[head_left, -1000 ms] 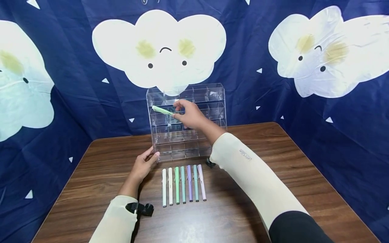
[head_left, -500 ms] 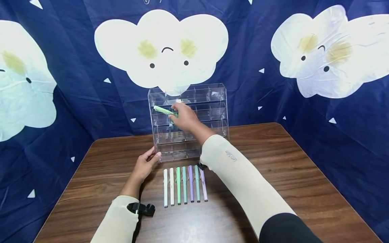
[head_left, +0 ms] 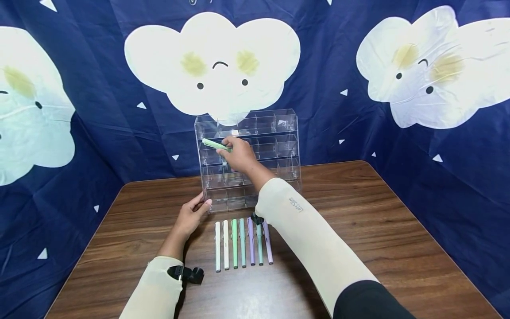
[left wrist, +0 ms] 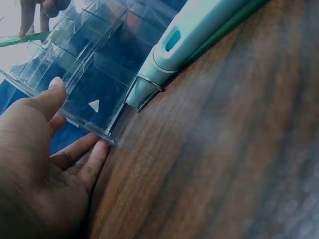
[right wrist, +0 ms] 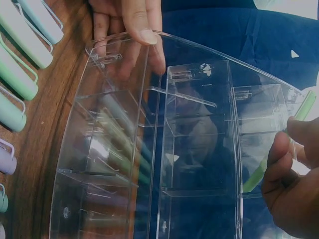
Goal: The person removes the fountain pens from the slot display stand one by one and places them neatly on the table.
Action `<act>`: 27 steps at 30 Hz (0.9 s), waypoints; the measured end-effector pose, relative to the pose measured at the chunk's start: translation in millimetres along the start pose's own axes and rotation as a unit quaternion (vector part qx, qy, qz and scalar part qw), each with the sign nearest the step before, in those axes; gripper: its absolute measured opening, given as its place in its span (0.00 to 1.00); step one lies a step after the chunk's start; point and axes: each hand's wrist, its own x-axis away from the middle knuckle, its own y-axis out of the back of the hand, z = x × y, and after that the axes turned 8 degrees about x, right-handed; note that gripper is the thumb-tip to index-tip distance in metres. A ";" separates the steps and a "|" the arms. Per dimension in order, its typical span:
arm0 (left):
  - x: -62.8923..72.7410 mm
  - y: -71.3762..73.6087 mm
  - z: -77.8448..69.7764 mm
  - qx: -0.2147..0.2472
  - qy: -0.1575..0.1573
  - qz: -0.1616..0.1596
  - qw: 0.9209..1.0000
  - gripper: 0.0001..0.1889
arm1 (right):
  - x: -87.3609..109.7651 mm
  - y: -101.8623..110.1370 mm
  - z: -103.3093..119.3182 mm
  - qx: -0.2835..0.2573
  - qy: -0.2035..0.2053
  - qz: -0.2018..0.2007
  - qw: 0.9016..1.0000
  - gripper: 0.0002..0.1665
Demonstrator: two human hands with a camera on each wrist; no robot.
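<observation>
A clear acrylic display rack (head_left: 235, 204) with tiered compartments stands upright on the table. My left hand (head_left: 191, 218) holds its lower left edge, thumb on the front and fingers round the side; the left wrist view shows this hand (left wrist: 55, 149) at the rack's corner. My right hand (head_left: 241, 155) pinches a light green pen (head_left: 213, 144) in front of the upper left compartments, with the pen tilted and its pale end pointing left. In the right wrist view the green pen (right wrist: 305, 105) passes between thumb and fingers. Whether it touches the rack I cannot tell.
In front of the rack lies a row of several capped pens: white, green (head_left: 234, 243), teal (head_left: 242, 243), purple (head_left: 251, 243) and lilac. My right forearm (head_left: 311, 239) crosses above the row's right end. A blue cloud-print cloth (head_left: 322, 133) hangs behind the wooden table (head_left: 358, 212).
My right hand has shifted slightly left and down with the green pen, and its forearm has swung left over the row's right end. The left hand keeps its place on the rack.
</observation>
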 end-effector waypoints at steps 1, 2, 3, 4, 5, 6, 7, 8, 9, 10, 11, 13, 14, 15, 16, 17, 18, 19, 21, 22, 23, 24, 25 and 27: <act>-0.3 -0.2 0.3 -0.001 0.000 0.001 1.000 0.34 | -0.3 -0.5 0.2 -0.004 -0.004 0.000 1.000 0.27; -0.4 -0.5 0.4 0.000 0.000 0.001 1.000 0.34 | -0.6 -1.0 0.5 -0.008 -0.007 0.000 1.000 0.26; -0.5 -0.8 0.6 0.001 0.000 0.002 1.000 0.34 | -0.9 -1.5 0.8 -0.010 -0.009 -0.001 1.000 0.26; -0.7 -0.9 0.8 0.001 -0.001 0.002 1.000 0.33 | -1.2 -2.1 1.0 -0.013 -0.011 -0.003 1.000 0.26; -0.9 -0.9 1.1 0.000 -0.002 0.003 1.000 0.33 | -1.3 -2.6 1.2 -0.015 -0.014 -0.005 1.000 0.25; -1.0 -0.9 1.1 0.002 -0.003 0.003 1.000 0.33 | -1.7 -3.3 1.3 -0.016 -0.015 -0.008 1.000 0.25; -1.1 -1.0 1.3 0.003 -0.004 0.003 1.000 0.33 | -2.1 -3.8 1.4 -0.019 -0.015 -0.012 1.000 0.24; -1.1 -0.9 1.2 0.004 -0.005 0.003 1.000 0.33 | -2.5 -4.1 1.6 -0.020 -0.015 -0.014 1.000 0.23; -1.3 -0.7 1.5 0.002 -0.006 0.003 1.000 0.33 | -2.9 -4.4 2.0 -0.020 -0.015 -0.015 1.000 0.22; -1.2 -0.5 1.4 0.001 -0.007 0.003 1.000 0.33 | -3.3 -4.6 2.3 -0.018 -0.015 -0.016 1.000 0.21; -1.1 -0.3 1.2 0.001 -0.008 0.003 1.000 0.33 | -3.7 -4.7 2.7 -0.015 -0.015 -0.017 1.000 0.19; -0.6 -0.2 0.7 0.000 -0.009 0.003 1.000 0.33 | -4.5 -4.5 3.5 -0.006 -0.014 -0.016 1.000 0.17; -0.4 -0.1 0.5 0.000 -0.009 0.003 1.000 0.33 | -4.8 -4.3 3.8 -0.003 -0.014 -0.015 1.000 0.16; -0.1 -0.1 0.4 -0.003 -0.009 0.003 1.000 0.33 | -5.0 -4.1 4.1 0.002 -0.012 -0.014 1.000 0.15; 0.1 -0.1 0.1 -0.002 -0.009 0.003 1.000 0.33 | -5.0 -3.8 4.4 0.006 -0.010 -0.014 1.000 0.14; 0.2 0.0 0.1 -0.003 -0.008 0.003 1.000 0.33 | -5.2 -3.7 4.6 0.010 -0.007 -0.017 1.000 0.13; -0.2 -0.1 0.4 -0.003 -0.007 0.003 1.000 0.33 | -5.3 -3.6 4.8 0.011 -0.004 -0.022 1.000 0.13; -0.3 -0.2 0.3 -0.003 -0.006 0.003 1.000 0.33 | -5.3 -3.5 5.0 0.013 0.000 -0.027 1.000 0.13; -0.6 -0.1 0.6 -0.003 -0.004 0.003 1.000 0.33 | -4.9 -3.5 5.4 0.014 0.006 -0.039 0.999 0.13; -0.9 -0.1 0.8 -0.003 -0.003 0.003 1.000 0.34 | -4.7 -3.5 5.5 0.013 0.008 -0.044 0.999 0.13; -1.3 -0.2 1.2 -0.003 -0.003 0.003 1.000 0.34 | -4.6 -3.5 5.6 0.009 0.010 -0.049 0.999 0.13; -1.6 -0.2 1.4 -0.002 -0.002 0.003 1.000 0.34 | -4.3 -3.2 5.9 0.005 0.011 -0.052 0.999 0.13; -1.6 0.1 1.4 -0.004 -0.002 0.002 1.000 0.33 | -3.8 -2.7 6.2 -0.001 0.013 -0.054 0.998 0.14; -2.1 0.2 2.1 -0.004 -0.002 0.001 1.000 0.33 | -3.2 -1.2 7.1 -0.015 0.018 -0.055 0.998 0.15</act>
